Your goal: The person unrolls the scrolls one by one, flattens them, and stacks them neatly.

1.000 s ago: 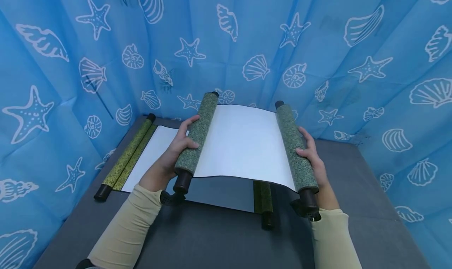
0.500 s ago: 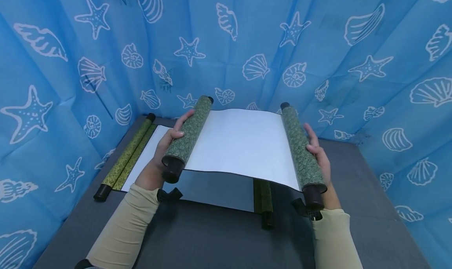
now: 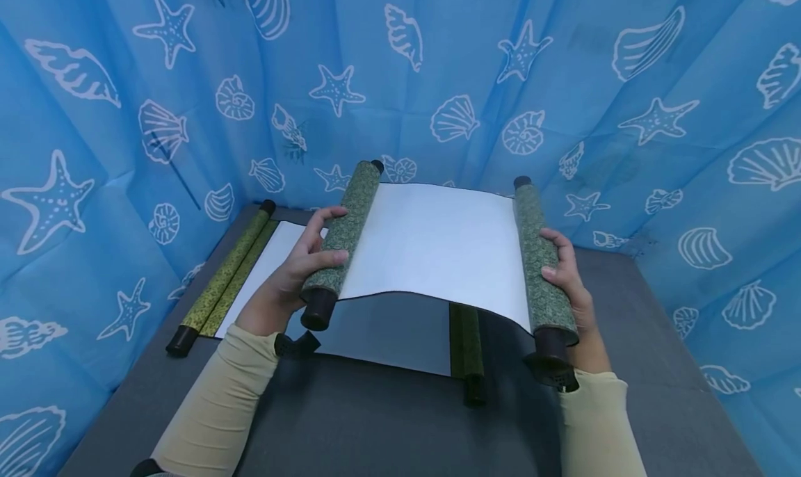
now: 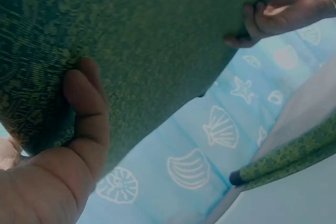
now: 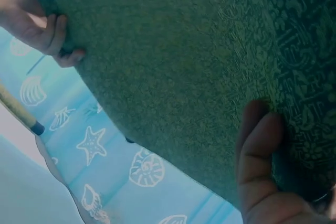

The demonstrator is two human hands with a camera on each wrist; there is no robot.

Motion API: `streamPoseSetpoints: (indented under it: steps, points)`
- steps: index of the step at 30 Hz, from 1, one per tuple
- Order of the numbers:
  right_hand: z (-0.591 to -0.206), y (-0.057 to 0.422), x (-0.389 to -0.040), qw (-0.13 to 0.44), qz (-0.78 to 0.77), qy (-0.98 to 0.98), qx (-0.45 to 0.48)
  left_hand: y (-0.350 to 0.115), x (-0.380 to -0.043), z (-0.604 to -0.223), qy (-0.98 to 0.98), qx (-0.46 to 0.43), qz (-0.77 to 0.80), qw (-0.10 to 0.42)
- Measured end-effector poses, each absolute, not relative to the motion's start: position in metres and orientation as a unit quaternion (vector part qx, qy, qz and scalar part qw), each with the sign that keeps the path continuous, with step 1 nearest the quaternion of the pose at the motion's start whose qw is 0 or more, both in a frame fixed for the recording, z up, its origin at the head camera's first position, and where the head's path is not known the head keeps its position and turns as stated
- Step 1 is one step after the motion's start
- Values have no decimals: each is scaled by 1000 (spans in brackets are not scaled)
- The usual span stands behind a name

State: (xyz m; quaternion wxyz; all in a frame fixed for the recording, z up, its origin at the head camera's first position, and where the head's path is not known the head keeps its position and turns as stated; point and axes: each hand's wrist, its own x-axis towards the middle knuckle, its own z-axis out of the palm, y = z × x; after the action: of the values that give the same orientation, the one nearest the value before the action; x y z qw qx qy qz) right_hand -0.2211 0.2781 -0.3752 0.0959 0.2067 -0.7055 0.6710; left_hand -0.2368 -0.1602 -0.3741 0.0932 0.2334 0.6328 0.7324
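A green-patterned scroll [image 3: 444, 240] is held partly unrolled above the table, its white inner face up and sagging at the near edge. My left hand [image 3: 306, 261] grips its left roll [image 3: 352, 220], thumb on top and fingers around the outer side. My right hand [image 3: 571, 279] holds the right roll [image 3: 543, 254] in a like way. Dark knobs stick out at the rolls' ends. Both wrist views show the scroll's green brocade backing [image 4: 157, 51] from beneath, with fingers [image 5: 260, 150] curled against it.
Below lies a second scroll, spread on the grey table [image 3: 388, 428], with a yellow-green roll [image 3: 228, 275] at left and a darker roll [image 3: 471, 345] at right. The raised scroll covers part of it. A blue shell-print curtain [image 3: 400, 81] surrounds the table's back and sides.
My right hand has moved to the right with its roll, widening the white stretch between the rolls. The left roll dipped left, then came back up. The scroll on the table stays put.
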Motion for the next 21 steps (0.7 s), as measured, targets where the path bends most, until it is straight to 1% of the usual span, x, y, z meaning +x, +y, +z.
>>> streamPoseSetpoints:
  steps: [1,4,8,11,14,16,18,21]
  points:
    - [-373,277,-217,91,676,-701,207,-161,-237,-374,641,231,726,88]
    - [-360,268,-200,45,729,-650,211,-164,-237,-371,661,228,710,79]
    - [-351,260,-188,3,783,-585,212,-172,-242,-369,676,272,684,37]
    - [-353,262,-190,19,753,-625,203,-177,-248,-369,663,324,675,5]
    - [-358,267,-197,35,716,-672,185,-179,-250,-370,654,343,674,-9]
    - [-363,274,-203,46,687,-701,188,-178,-251,-370,650,345,677,-14]
    - [-367,280,-208,43,681,-707,187,-177,-250,-370,648,336,684,-15]
    - [-370,287,-213,37,683,-709,171,-174,-248,-370,645,313,697,0]
